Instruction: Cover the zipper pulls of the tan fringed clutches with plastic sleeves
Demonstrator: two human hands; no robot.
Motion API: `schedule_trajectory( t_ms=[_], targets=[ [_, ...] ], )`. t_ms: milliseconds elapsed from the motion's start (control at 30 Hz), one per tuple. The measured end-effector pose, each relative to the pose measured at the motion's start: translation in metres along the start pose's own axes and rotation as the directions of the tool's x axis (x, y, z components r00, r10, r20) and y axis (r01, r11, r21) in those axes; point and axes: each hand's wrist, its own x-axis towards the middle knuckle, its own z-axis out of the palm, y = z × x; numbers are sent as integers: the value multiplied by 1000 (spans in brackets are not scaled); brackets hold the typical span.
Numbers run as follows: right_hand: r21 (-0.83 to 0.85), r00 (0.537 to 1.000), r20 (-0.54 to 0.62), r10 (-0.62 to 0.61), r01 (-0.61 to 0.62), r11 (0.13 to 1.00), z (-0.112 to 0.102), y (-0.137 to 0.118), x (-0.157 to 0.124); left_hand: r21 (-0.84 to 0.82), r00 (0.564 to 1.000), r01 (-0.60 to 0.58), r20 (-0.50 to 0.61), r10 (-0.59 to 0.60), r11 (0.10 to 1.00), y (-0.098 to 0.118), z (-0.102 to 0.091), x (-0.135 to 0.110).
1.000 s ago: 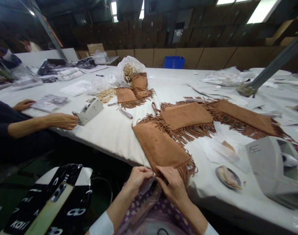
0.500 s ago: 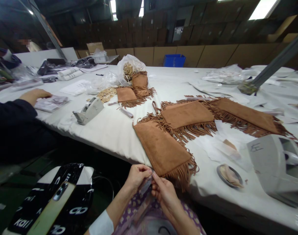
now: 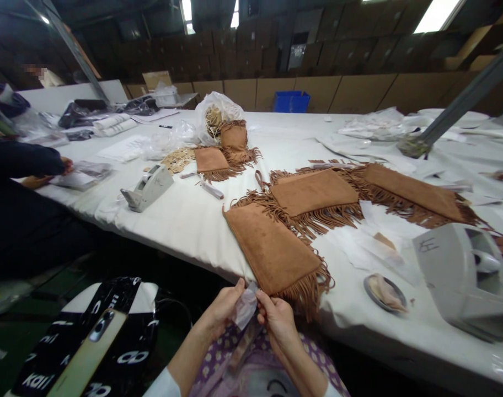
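In front of my lap, at the table's near edge, my left hand (image 3: 225, 309) is closed on a thin, whitish translucent wrap (image 3: 246, 310). My right hand (image 3: 278, 321) pinches at the same wrap's right side, thumb and forefinger together. A narrow wrapped strip (image 3: 244, 346) hangs below between the hands; its contents are hard to make out. Just beyond my fingertips lies a brown suede fringed pouch (image 3: 274, 245), its near corner close to my right hand. Another fringed pouch (image 3: 315, 192) overlaps it behind, with a third fringed pouch (image 3: 412, 190) farther right.
A tape dispenser (image 3: 148, 187) stands left, and a larger one (image 3: 462, 278) right beside a round dish (image 3: 385, 293). Smaller fringed pieces (image 3: 212, 160) lie by a plastic bag (image 3: 220, 107). A phone (image 3: 88, 350) rests on a black-and-white seat. A co-worker's sleeve (image 3: 23, 160) is at left.
My left hand has turned and shifted slightly left, spreading the wrap into clearer view. My right hand stays close by, still pinching. The co-worker's hands have drawn back left.
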Motion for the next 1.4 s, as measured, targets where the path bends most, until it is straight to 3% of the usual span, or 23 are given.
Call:
schedule_trajectory(
  t_ms=[67, 133, 233, 333, 467, 533, 667, 767, 867, 967, 1100, 1200, 1300, 1400],
  targets=[
    [-2, 1000, 30, 8, -8, 1000, -1, -1, -1, -18, 996, 34, 78, -32, 999, -1, 4, -5],
    [-13, 998, 64, 15, -14, 1000, -2, -1, -1, -18, 998, 16, 69, -15, 1000, -3, 10, -7],
    [-49, 998, 54, -8, 11, 999, -4, 0, 0, -2, 997, -21, -72, 21, 1000, -7, 17, -7],
    [-73, 999, 29, -36, 38, 997, -6, 1, 2, -13, 971, -81, -229, 76, 997, -11, 24, -6],
    [-96, 999, 16, -47, 49, 994, -7, -1, 2, 156, 872, -311, -345, 347, 937, -16, 32, -8],
    [-103, 999, 18, -42, 43, 994, -7, -3, 1, 338, 821, -369, -318, 474, 866, -20, 33, -11],
    [-61, 998, 46, 40, -37, 997, -7, -10, -3, 637, 791, -402, -120, 599, 658, -31, 25, -21],
    [31, 988, 97, 123, -126, 992, -9, -18, -7, 683, 775, -483, 41, 631, 548, -37, 15, -27],
    [105, 976, 167, 143, -162, 981, -11, -23, -10, 688, 764, -518, 105, 636, 509, -36, 10, -29],
    [31, 983, 144, 118, -123, 992, -11, -23, -10, 700, 787, -486, 90, 610, 523, -30, 15, -30],
    [-186, 989, 145, 20, 7, 983, -10, -19, -9, 640, 822, -446, 17, 569, 626, -32, 18, -36],
    [-294, 992, 121, -34, 69, 953, -11, -20, -7, 595, 870, -365, -57, 491, 716, -48, -1, -49],
    [-328, 997, 42, -70, 80, 941, -13, -24, -4, 534, 932, -210, -144, 333, 819, -59, -30, -62],
    [-325, 995, 8, -100, 97, 941, -14, -27, -1, 316, 912, -102, -348, 216, 943, -45, -42, -63]
  ],
)
